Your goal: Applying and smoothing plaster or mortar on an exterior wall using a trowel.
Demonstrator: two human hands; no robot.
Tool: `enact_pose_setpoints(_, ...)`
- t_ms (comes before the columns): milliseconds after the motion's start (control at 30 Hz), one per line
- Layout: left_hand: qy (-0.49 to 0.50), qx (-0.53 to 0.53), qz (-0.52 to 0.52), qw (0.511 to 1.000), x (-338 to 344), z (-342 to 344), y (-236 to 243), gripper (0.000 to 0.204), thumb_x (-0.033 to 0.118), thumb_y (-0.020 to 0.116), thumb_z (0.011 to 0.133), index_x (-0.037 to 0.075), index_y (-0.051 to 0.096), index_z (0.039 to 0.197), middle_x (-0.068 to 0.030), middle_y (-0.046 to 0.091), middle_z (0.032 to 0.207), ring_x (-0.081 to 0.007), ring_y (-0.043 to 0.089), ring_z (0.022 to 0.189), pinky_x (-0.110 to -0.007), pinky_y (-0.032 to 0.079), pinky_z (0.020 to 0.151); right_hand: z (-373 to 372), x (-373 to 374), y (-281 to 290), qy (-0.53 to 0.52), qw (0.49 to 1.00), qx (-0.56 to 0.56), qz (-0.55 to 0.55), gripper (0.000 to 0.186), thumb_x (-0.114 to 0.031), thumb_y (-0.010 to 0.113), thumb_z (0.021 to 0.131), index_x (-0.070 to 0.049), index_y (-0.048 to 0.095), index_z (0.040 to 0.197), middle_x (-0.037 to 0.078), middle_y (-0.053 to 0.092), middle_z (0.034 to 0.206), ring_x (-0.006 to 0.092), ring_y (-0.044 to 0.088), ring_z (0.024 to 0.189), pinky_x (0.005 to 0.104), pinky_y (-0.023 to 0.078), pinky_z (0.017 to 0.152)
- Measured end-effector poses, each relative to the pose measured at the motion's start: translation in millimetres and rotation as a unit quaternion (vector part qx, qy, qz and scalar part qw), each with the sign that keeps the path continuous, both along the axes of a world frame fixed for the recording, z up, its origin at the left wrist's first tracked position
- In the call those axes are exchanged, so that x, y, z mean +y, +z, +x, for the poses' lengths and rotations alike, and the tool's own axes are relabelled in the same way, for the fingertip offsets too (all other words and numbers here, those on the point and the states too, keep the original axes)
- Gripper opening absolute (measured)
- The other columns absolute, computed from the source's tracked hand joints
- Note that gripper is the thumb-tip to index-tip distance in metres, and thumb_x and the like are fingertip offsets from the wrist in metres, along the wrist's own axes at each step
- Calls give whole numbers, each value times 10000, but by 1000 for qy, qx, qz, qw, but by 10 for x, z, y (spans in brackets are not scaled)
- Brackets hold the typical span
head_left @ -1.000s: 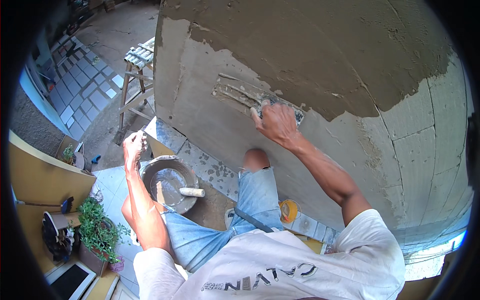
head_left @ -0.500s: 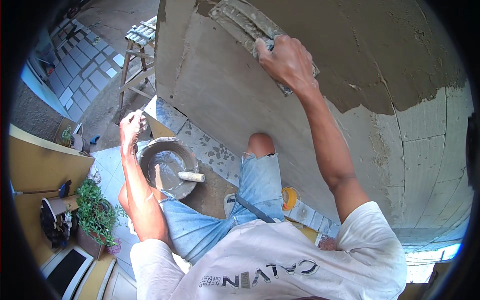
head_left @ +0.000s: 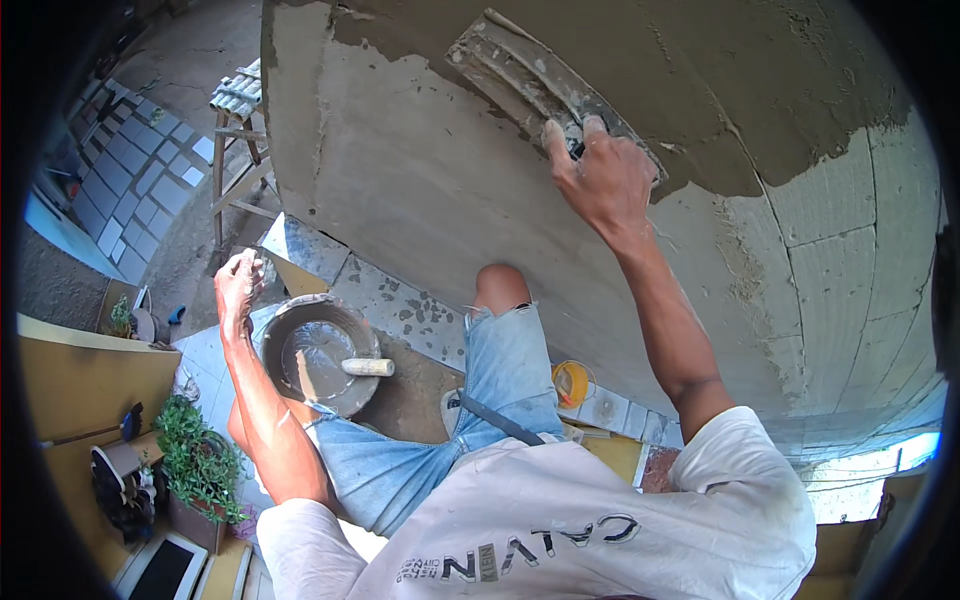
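Note:
My right hand [head_left: 605, 175] grips the handle of a long rectangular plastering trowel [head_left: 525, 70], its back crusted with mortar. The trowel lies tilted against the wall [head_left: 420, 180], along the lower border of a dark wet mortar coat [head_left: 740, 70]. My left hand [head_left: 240, 285], smeared with mortar, is raised away from the wall with its fingers curled closed. Whether anything is inside it is hidden. Beside my left forearm stands a round black bucket [head_left: 290, 385] with wet grey mix in it. A pale cylindrical handle [head_left: 368, 367] juts over its rim.
A wooden trestle [head_left: 225, 170] holds pale tubes beyond my left hand. A speckled tiled ledge [head_left: 400, 300] follows the wall's foot. A yellow pail [head_left: 571, 384] sits near my knee. A potted plant [head_left: 200, 465] and a fan-like appliance [head_left: 120, 490] stand at lower left.
My right hand has slid the trowel to the right along the wall. My left hand stays curled beside the bucket. The whole view has shifted a little.

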State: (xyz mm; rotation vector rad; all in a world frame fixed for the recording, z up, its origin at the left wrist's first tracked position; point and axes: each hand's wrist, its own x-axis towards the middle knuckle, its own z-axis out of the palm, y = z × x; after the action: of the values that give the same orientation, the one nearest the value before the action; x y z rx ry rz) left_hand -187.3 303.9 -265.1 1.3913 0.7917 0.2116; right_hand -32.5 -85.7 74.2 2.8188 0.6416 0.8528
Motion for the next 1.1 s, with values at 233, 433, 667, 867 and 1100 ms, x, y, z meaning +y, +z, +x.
enact_pose_setpoints(233,-2,-3,-19,1000,-109,58,-73,400,404,654,1018,50,720,1191,-51,719,1021,-123,653,842,-268,527,700,-10,-163,-1143,90,992,76,-48,444,-394,655,939,6,678,747,192,607,531,367,652,505,481,509,513)
enact_pose_setpoints(433,-1,16,14,1000,-38,-33,79,435,414,637,1026,45,694,1248,-56,722,1093,-142,661,923,-296,532,798,-101,-315,-33,48,952,-88,290,490,-439,697,914,33,701,782,195,650,583,347,653,509,416,502,509)
enact_pose_setpoints(667,-22,22,21,999,-78,12,86,446,425,621,1031,50,690,1262,-66,714,1123,-185,668,962,-320,536,840,141,93,-111,5,993,34,110,519,-447,650,909,43,709,749,261,670,677,450,676,674,508,542,680)
enact_pose_setpoints(867,-32,1,-9,999,-63,162,-91,433,421,645,1017,49,698,1231,-57,714,1075,-160,658,905,-303,529,791,69,-157,-1198,19,986,164,-9,521,-464,661,898,38,730,774,276,664,688,436,690,685,519,546,677)
enact_pose_setpoints(1100,-18,13,8,1000,54,-74,-142,447,464,657,1002,90,711,1238,-50,718,1087,-165,661,895,-323,529,781,-292,-607,-52,8,987,-68,145,461,-439,716,898,-9,693,732,192,598,526,358,638,509,435,490,509)
